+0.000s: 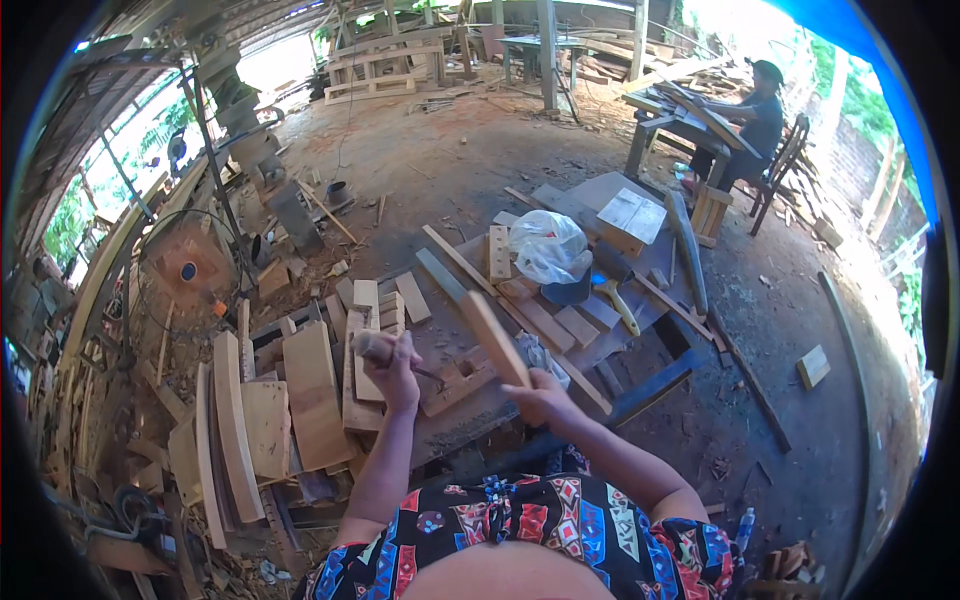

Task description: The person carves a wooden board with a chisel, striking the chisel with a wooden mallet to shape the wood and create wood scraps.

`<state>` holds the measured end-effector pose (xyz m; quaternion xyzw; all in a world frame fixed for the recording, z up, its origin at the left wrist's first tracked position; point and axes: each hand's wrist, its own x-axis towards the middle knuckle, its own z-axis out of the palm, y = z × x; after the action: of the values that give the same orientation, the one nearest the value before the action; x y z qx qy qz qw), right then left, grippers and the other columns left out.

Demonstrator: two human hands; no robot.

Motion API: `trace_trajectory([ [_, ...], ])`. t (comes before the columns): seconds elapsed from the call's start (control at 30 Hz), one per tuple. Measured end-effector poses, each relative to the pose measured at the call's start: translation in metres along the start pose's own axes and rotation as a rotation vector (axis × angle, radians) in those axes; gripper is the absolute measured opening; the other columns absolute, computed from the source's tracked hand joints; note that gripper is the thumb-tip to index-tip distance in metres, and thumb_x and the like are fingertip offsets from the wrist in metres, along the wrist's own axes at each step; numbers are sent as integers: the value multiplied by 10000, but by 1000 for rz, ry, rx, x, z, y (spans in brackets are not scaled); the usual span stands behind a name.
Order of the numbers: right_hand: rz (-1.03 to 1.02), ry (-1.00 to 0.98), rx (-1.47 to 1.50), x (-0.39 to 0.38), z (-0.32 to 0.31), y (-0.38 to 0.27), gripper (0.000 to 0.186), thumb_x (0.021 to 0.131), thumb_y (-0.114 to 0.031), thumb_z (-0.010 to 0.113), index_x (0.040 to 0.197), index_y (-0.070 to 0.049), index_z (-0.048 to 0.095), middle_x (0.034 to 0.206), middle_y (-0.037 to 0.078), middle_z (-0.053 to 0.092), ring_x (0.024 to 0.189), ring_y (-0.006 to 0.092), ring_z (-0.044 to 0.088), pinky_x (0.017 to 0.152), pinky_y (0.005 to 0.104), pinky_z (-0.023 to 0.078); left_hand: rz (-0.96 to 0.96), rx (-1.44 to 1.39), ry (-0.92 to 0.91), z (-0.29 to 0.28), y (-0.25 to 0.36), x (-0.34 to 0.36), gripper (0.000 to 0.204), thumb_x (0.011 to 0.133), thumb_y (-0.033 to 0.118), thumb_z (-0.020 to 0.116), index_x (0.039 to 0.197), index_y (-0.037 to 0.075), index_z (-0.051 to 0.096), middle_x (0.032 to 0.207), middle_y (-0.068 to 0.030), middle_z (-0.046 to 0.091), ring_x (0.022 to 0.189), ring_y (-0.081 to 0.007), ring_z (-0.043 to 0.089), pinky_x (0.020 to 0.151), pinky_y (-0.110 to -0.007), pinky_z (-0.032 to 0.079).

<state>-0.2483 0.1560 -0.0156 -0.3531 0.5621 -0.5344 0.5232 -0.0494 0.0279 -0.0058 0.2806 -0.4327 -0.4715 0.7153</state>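
Observation:
My left hand [397,374] is closed around a chisel [371,347]. Its thick rounded handle end sticks out to the left, and its thin dark blade points right toward a notched wood piece [458,383] on the low bench. Whether the tip touches the wood I cannot tell. In my right hand [543,397] is a flat wooden bar [493,337], gripped at its near end. The bar slants up and away to the left, a little smeared, above the right end of the notched piece.
Cut boards [310,395] are piled left of the bench. Beyond my hands lie a clear plastic bag [549,246], a brush [622,307], a pale box [631,216] and wood blocks. Another person [762,115] sits at a table at the far right.

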Motion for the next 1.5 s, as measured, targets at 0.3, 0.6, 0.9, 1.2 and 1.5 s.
trace_trajectory([
  [0.3, 17, -9, -389, 26, 19, 54, 494, 732, -320, 770, 994, 22, 528, 836, 114, 597, 744, 166, 572, 662, 326, 478, -10, 64, 124, -17, 27, -6, 190, 861, 102, 650, 919, 85, 471, 633, 12, 477, 517, -81, 491, 474, -254, 436],
  [0.6, 59, -13, -375, 42, 17, 60, 507, 720, -383, 732, 938, 33, 542, 843, 171, 627, 776, 240, 613, 720, 363, 481, -251, 192, -99, -15, 66, 21, 175, 791, 55, 677, 903, 65, 542, 634, -4, 508, 505, -88, 514, 465, -237, 440],
  [0.9, 237, -182, 142, 25, 1, 35, 335, 847, -306, 656, 1009, -59, 498, 651, 60, 557, 441, 141, 537, 397, 251, 428, -707, 280, -471, -5, 48, 0, 279, 753, 65, 669, 1015, 1, 599, 797, -61, 578, 540, -108, 601, 434, -239, 478],
  [1.2, 217, -184, 186, 26, -4, 43, 332, 851, -330, 647, 980, -68, 487, 654, 65, 559, 453, 153, 543, 405, 256, 436, -190, 1494, -849, -15, 21, -55, 643, 692, 169, 697, 1244, -23, 428, 1119, -229, 467, 949, -411, 591, 826, -448, 491],
  [1.5, 203, -205, 187, 30, -9, 46, 335, 850, -340, 648, 951, -64, 488, 640, 67, 567, 460, 157, 553, 406, 264, 434, -193, 1631, -835, -23, 11, -69, 770, 675, 154, 712, 1322, -52, 348, 1211, -209, 387, 1001, -390, 571, 859, -448, 486],
])
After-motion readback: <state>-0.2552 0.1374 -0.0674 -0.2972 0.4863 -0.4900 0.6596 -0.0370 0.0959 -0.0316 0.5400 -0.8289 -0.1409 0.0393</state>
